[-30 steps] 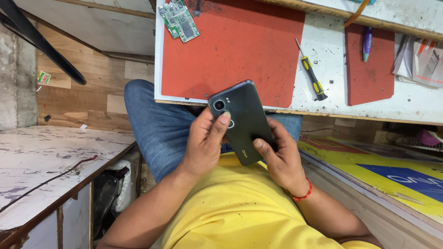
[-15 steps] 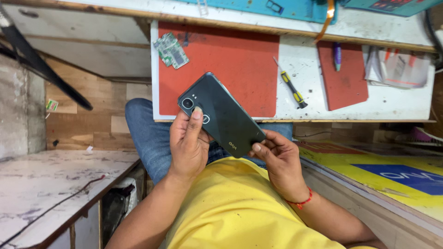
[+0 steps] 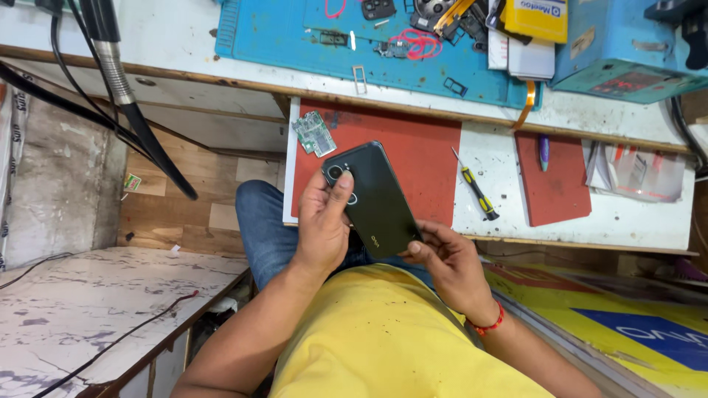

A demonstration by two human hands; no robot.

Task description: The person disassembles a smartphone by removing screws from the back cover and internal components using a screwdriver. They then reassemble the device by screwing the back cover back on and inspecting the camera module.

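Dark phone held back-side up above the lap, in front of a red mat on the workbench. Left hand curled around the phone's upper left edge, thumb resting by the camera lens. Right hand pinching the lower right corner, fingers closed on it. Yellow-handled screwdriver and small green circuit board lying nearby on the bench.
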